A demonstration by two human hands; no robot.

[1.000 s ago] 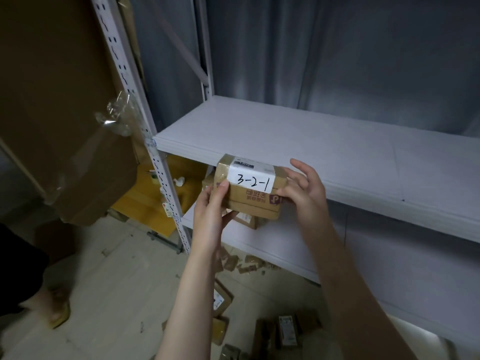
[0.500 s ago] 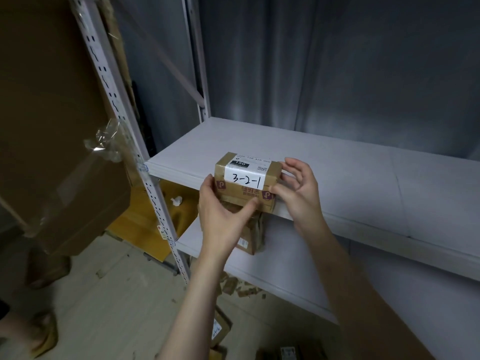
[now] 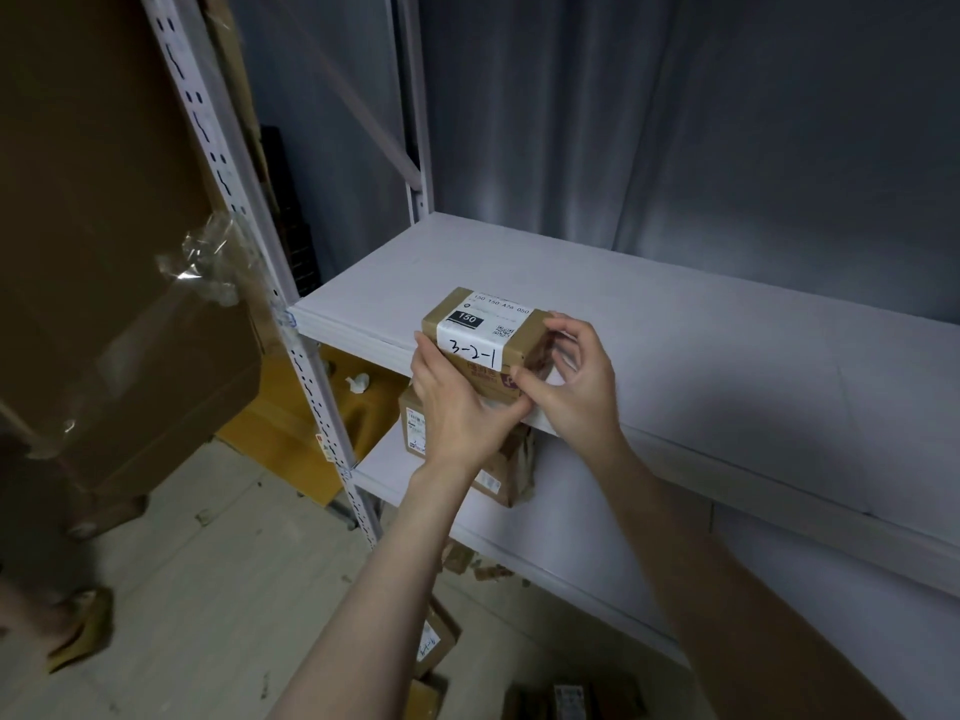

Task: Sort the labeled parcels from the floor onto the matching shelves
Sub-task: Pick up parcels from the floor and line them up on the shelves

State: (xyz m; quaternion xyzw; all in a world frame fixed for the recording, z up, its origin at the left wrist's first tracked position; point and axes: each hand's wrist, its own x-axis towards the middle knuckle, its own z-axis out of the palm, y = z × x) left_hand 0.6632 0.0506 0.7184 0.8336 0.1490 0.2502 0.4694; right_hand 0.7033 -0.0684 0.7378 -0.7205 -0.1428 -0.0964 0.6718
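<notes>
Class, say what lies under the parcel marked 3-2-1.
Under the parcel is the white upper shelf, at its front edge. The left hand and right hand cover its lower front, hiding the contact. A lower parcel sits beneath.

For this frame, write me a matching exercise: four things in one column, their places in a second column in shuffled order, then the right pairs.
Things
1. parcel marked 3-2-1
2. crumpled parcel
3. small parcel
4. plastic film

Places
A. on the floor, near the bottom of the view
B. on the lower shelf
C. beside the shelf post, on the left
D. at the front edge of the upper shelf, held between the left hand and the right hand

Pairs: 1-D, 2-B, 3-A, 4-C
</notes>
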